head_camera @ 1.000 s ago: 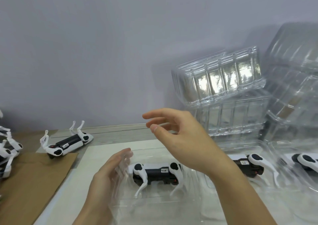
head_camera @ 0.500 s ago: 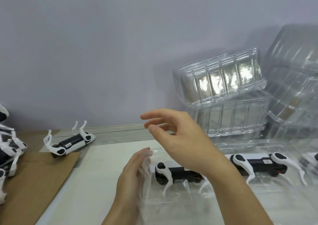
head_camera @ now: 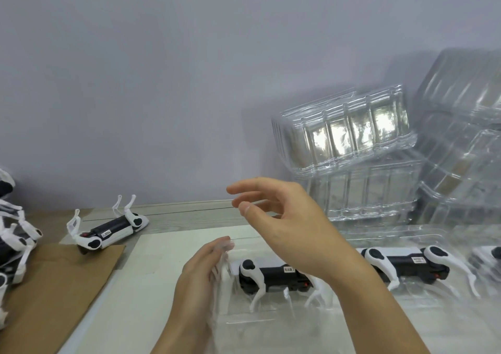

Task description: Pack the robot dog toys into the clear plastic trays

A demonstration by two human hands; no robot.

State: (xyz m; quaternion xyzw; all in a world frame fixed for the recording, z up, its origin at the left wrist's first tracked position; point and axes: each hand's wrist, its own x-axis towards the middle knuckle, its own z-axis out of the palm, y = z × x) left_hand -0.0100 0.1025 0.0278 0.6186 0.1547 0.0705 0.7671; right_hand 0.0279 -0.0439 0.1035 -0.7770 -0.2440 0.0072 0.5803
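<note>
A person stands at a pale table against a grey wall, seen from their own head height looking down. Their left hand (head_camera: 202,275) rests with straight fingers flat against the left end wall of a clear moulded plastic tray (head_camera: 244,313) lying on a white sheet. Inside that tray lies a black-bodied robot dog toy with white jointed legs (head_camera: 271,275), on its side, legs pointing toward the viewer. The right hand (head_camera: 284,218) hovers above it, fingers loosely spread and relaxed, holding nothing.

To the right, a second black and white robot dog toy (head_camera: 406,267) lies in a neighbouring clear tray. A third toy shows only partly at the right edge.

At the far left of the table, an unpacked black and white robot dog toy lying on its back (head_camera: 108,231) has its thin legs in the air, partly on a sheet of brown cardboard (head_camera: 54,299). More toys are heaped at the left edge. Stacks of empty clear plastic trays (head_camera: 352,142) lean against the wall behind.

The toys look light and rigid, but the slender white legs seem easily snapped; the solid black body is probably the safest place to grip. The tray plastic looks thin, glossy and likely to flex or slide, so steadying it by an end wall seems sensible.
</note>
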